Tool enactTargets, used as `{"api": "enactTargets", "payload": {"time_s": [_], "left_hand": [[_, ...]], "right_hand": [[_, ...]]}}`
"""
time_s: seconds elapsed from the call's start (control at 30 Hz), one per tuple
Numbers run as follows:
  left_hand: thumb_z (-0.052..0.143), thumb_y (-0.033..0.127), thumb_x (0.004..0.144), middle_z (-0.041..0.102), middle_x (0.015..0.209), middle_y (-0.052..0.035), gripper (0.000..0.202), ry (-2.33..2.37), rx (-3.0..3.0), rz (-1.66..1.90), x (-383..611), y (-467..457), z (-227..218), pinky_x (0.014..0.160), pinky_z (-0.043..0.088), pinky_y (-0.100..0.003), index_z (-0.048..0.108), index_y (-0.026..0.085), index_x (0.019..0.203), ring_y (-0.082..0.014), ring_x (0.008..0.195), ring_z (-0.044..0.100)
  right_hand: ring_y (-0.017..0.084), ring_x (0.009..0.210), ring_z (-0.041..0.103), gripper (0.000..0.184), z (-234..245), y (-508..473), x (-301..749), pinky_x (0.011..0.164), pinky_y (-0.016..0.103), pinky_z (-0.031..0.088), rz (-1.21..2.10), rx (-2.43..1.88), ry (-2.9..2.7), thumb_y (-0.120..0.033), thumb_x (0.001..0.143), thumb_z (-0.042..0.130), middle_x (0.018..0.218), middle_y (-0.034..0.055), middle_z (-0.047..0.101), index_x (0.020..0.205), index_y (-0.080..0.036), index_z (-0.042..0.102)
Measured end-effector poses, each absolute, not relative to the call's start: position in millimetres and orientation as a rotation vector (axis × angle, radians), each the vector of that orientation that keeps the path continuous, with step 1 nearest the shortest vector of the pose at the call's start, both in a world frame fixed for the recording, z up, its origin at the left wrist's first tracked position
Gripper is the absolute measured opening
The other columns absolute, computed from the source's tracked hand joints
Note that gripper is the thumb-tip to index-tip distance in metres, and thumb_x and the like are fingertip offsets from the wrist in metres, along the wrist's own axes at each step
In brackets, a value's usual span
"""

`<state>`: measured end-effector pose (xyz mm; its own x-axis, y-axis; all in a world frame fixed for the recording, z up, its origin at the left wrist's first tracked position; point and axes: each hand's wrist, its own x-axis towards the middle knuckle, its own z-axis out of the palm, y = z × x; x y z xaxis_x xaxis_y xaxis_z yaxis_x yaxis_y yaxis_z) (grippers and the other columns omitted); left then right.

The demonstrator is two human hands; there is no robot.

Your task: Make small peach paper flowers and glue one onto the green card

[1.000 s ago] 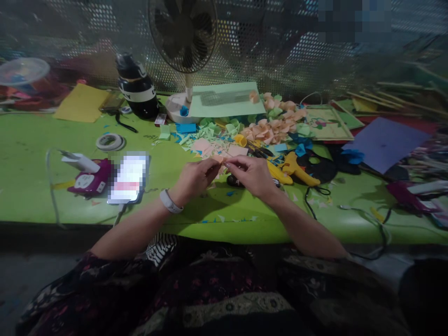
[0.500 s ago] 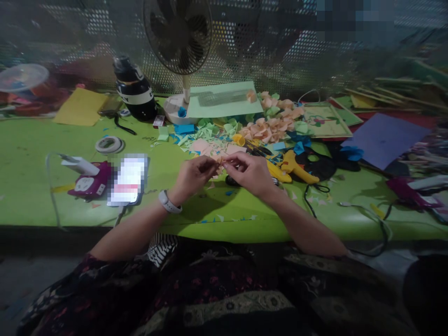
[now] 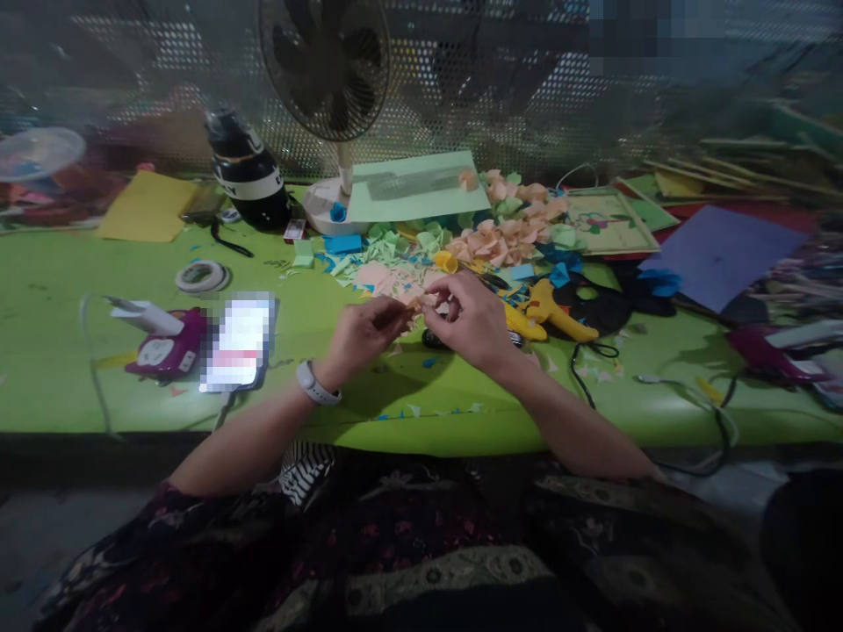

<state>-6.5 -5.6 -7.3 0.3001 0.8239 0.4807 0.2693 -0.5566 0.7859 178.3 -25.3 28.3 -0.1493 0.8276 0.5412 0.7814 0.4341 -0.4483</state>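
Observation:
My left hand (image 3: 363, 334) and my right hand (image 3: 466, 321) meet over the green table (image 3: 53, 369), fingertips pinched together on a small peach paper piece (image 3: 421, 301). A white band sits on my left wrist. Just beyond the hands lie peach paper squares (image 3: 388, 279), green and blue paper scraps, and a heap of folded peach paper pieces (image 3: 510, 239). A yellow glue gun (image 3: 550, 314) lies to the right of my right hand. A dark small object rests on the table under my right hand.
A phone (image 3: 238, 342) and a purple device (image 3: 164, 351) lie at left, with a tape roll (image 3: 203, 276) behind. A fan (image 3: 324, 79), a black bottle (image 3: 247, 171), a green sheet (image 3: 414, 186) and a purple sheet (image 3: 721, 256) stand farther back. Cables trail at right.
Both hands stay pinched on the peach piece; the fingers of my right hand have shifted slightly around it. The view has drifted a little to the right.

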Motion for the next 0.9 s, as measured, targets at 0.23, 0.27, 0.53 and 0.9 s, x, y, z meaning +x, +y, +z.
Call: {"api": "enactTargets", "payload": {"time_s": [0.23,0.27,0.53,0.9], "left_hand": [[0.066,0.034,0.089,0.074,0.075,-0.0039,0.019,0.968,2.059,1.246,-7.2,-7.5,-4.9,0.056,0.049,-0.022,0.072,0.016,0.087,-0.0106,0.061,0.064],[0.066,0.034,0.089,0.074,0.075,-0.0037,0.018,0.97,2.07,1.247,-7.2,-7.4,-4.9,0.056,0.049,-0.023,0.072,0.017,0.087,-0.0106,0.061,0.064],[0.065,0.03,0.09,0.074,0.076,-0.003,0.015,0.929,2.136,1.253,-9.6,-3.7,-8.4,0.057,0.048,-0.022,0.071,0.016,0.088,-0.0096,0.062,0.063],[0.062,0.029,0.093,0.074,0.078,-0.004,0.016,0.897,2.25,1.236,-11.3,-5.4,-6.4,0.06,0.048,-0.022,0.071,0.015,0.091,-0.0097,0.063,0.063]], "right_hand": [[0.017,0.074,0.061,0.009,28.1,-25.1,178.4,0.069,0.03,0.047,0.02,-1.327,-1.976,-0.026,0.087,0.062,0.091,0.0065,0.069,0.091,-0.02,0.067],[0.017,0.075,0.061,0.009,28.0,-24.9,178.8,0.07,0.03,0.047,0.023,-1.332,-1.978,-0.026,0.087,0.062,0.092,0.0066,0.069,0.092,-0.021,0.067],[0.018,0.08,0.061,0.011,27.1,-24.9,181.0,0.071,0.031,0.047,0.009,-1.362,-1.965,-0.029,0.089,0.063,0.098,0.0073,0.067,0.093,-0.021,0.07],[0.019,0.084,0.064,0.011,21.2,-21.9,183.3,0.067,0.03,0.049,-0.081,-1.285,-2.007,-0.028,0.09,0.063,0.101,0.0071,0.068,0.096,-0.021,0.068]]}}
